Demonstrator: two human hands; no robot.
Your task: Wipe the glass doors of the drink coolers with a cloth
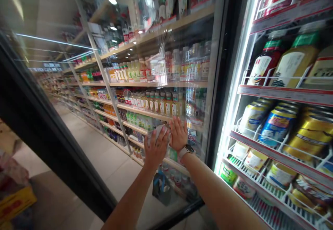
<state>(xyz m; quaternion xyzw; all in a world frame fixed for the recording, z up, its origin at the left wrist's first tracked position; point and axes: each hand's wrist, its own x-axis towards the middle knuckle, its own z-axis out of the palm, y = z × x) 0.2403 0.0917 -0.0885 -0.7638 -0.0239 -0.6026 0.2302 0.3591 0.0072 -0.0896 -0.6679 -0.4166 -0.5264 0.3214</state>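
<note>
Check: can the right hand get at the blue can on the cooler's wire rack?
Probably yes. The right hand is on the glass door, but the blue can stands at the front of the rack with no glass before it; only the door's dark frame lies between.

The clear glass fridge door [189, 63] blocks the left hand [155, 147] and right hand [178, 133] ahead; rightward, the gap to the white wire shelves [275, 160] looks open, though glare muddies it.

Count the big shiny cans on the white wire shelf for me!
3 at the front of the white wire shelf: a silver-and-blue can on the left, a blue-and-yellow can in the middle, and a gold can on the right. More may be hidden behind them.
</note>
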